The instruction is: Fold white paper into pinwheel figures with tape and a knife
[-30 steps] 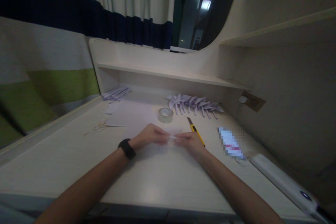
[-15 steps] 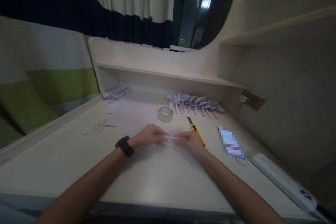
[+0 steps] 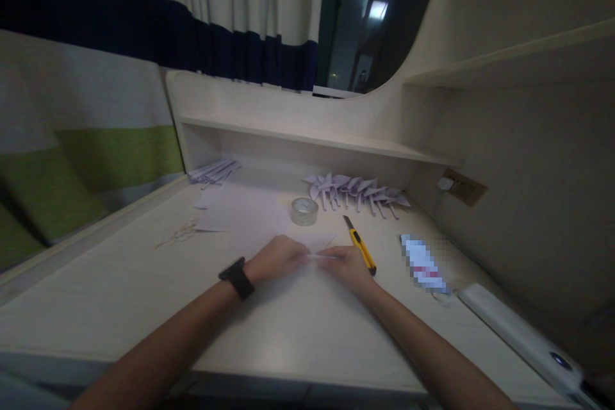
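Observation:
My left hand [image 3: 281, 259], below a black wristwatch [image 3: 237, 278], pinches one end of a piece of white paper [image 3: 314, 256]. My right hand [image 3: 348, 266] pinches its other end, with the fingertips of both hands close together. The paper looks narrow, folded or rolled; which of the two I cannot tell. Just beyond my hands lies a roll of clear tape [image 3: 304, 212]. A yellow utility knife [image 3: 361, 245] with its blade out rests beside my right hand. Flat white sheets [image 3: 245, 208] spread out past my left hand.
Several paper pinwheels [image 3: 358, 189] stand in a row at the back. Thin paper sticks [image 3: 214, 172] are piled at the back left, thin pale strips [image 3: 177, 232] nearer. On the right are a lit phone [image 3: 423, 262] and a long white desk lamp [image 3: 519, 327]. A shelf [image 3: 307, 136] overhangs the back.
My left hand has shifted right toward my right hand and turned, so less of the paper shows between them. The objects on the desk have stayed in place.

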